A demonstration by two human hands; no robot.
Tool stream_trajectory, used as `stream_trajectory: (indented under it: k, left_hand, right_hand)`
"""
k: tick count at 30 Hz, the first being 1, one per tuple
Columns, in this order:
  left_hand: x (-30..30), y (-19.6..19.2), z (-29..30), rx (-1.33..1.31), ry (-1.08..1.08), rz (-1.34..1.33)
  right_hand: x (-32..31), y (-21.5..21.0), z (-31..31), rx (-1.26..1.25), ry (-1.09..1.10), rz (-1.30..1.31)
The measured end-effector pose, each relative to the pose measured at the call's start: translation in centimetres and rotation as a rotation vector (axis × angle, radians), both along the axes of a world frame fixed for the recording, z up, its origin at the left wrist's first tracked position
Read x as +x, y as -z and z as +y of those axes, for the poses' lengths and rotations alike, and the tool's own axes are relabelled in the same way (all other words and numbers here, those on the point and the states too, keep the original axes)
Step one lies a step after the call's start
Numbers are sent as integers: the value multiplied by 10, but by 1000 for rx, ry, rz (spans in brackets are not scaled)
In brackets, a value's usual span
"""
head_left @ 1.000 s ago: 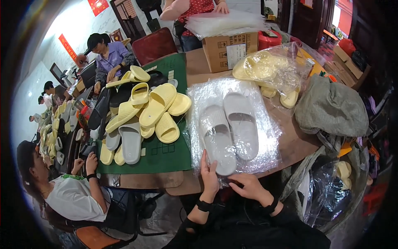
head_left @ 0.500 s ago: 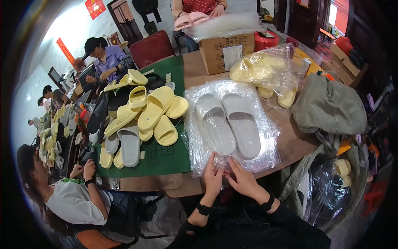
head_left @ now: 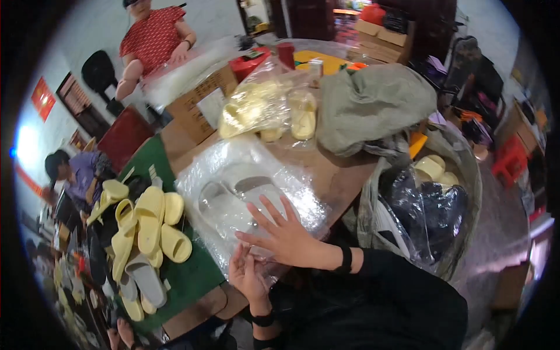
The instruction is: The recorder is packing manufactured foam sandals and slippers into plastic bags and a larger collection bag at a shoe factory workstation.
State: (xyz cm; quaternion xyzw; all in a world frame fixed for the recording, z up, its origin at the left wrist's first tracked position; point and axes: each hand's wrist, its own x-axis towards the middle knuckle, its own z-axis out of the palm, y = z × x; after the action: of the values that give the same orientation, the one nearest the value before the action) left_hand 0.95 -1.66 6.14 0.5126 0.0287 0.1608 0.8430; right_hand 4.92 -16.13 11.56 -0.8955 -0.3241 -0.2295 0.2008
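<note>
A pair of grey slippers [head_left: 233,189] lies inside a clear plastic bag [head_left: 201,175] on the brown table [head_left: 344,175]. My right hand [head_left: 286,233] rests flat with fingers spread on the near part of the bag, over the slippers' heels. Just below it, my left hand [head_left: 246,274] pinches the bag's near edge at the table's front. Both wrists wear black bands.
A heap of yellow and grey slippers [head_left: 143,230] lies on a green mat [head_left: 192,274] to the left. Bagged yellow slippers [head_left: 262,111], a cardboard box [head_left: 198,105] and an olive cloth [head_left: 373,105] sit farther back. A large clear sack [head_left: 426,198] hangs right. Other people work at left and far end.
The view has swung right and tilted. My right hand has moved up from the bag's edge and now lies spread on top of the bag; my left hand stays at the edge.
</note>
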Motion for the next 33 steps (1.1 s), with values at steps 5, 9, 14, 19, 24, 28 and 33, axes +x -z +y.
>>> stream_trajectory:
  k: [5, 9, 14, 19, 24, 28, 33]
  left_hand:
    - [-23, -11, -16, 155, 147, -155]
    - [-33, -19, -27, 35, 263, -371]
    - [-31, -20, -56, -46, 18, -198]
    - [-9, 18, -100, 579, 839, -29]
    - [1, 76, -159, 936, 1047, -74]
    - [13, 77, -185, 948, 1222, 192]
    - [24, 90, -208, 1175, 1087, 107]
  right_hand:
    - [12, -3, -13, 172, -24, -1]
    - [21, -8, -22, 376, -50, -89]
    - [21, -37, -68, 832, -15, -219]
    - [-3, -76, -128, 754, 234, -759]
    - [-58, -104, -172, 340, 642, -993]
    - [-84, -92, -200, 173, 882, -940]
    - [-107, -70, -221, -212, 1354, -432]
